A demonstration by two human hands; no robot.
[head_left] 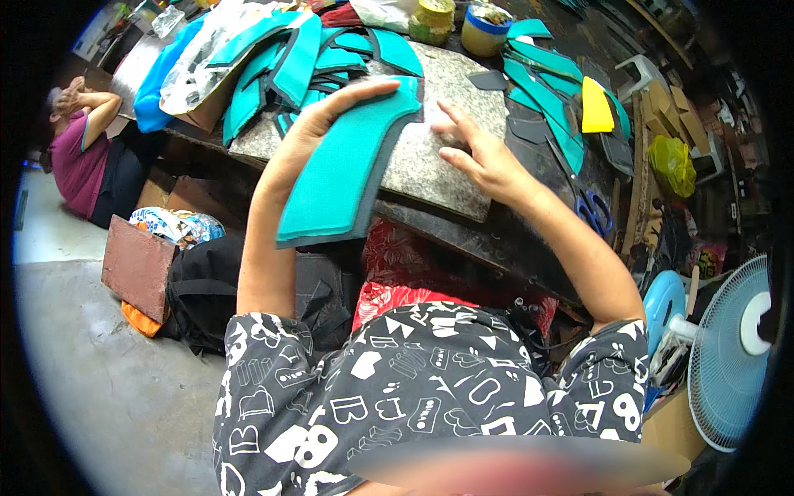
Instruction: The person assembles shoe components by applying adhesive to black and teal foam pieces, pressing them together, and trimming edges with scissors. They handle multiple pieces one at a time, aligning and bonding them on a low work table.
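Note:
My left hand (pixel 318 120) holds a curved teal fabric piece (pixel 341 169) with a dark grey layer along its edge. The piece slants toward me over the near edge of a speckled stone slab (pixel 463 107). My left fingers stretch along its far end, and the thumb is hidden. To the right of the piece, my right hand (pixel 488 161) hovers over the slab with its fingers apart and nothing in them. Beyond my left hand lies a loose heap of similar teal pieces (pixel 298 62).
More teal pieces (pixel 542 91), a yellow piece (pixel 597 106) and blue-handled scissors (pixel 591 211) lie on the right. Two pots (pixel 486 33) stand at the back. A fan (pixel 732 355) is at lower right. Another person (pixel 87 157) sits at far left beside a black bag (pixel 211 285).

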